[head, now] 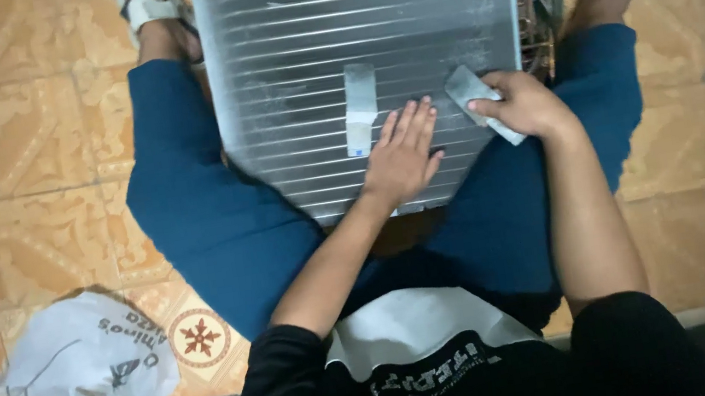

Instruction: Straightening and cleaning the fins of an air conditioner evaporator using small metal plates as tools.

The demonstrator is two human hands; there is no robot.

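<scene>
At the bottom of the frame sits the person's torso in a black shirt, with blue trousers spreading up and outward to either side. Low left, a crumpled white plastic bag (89, 363) lies on the tiled floor (2, 157), well apart from both hands; bare tile runs along the left side and again at the far right edge.

In the centre, the left hand (402, 158) lies flat, fingers spread a little, palm down on the lower part of a grey finned metal panel (301, 38) that stands between the knees. The panel's near edge sits just below the wrist, its left edge against the left thigh. Just left of the fingertips a strip of pale tape (359, 107) sticks upright on the fins.

To the right, the right hand (524, 102) is curled, pinching a small grey pad (475, 96) against the panel's right edge.

At the top of the frame, sandalled feet flank the panel's upper corners, leaving narrow gaps.
</scene>
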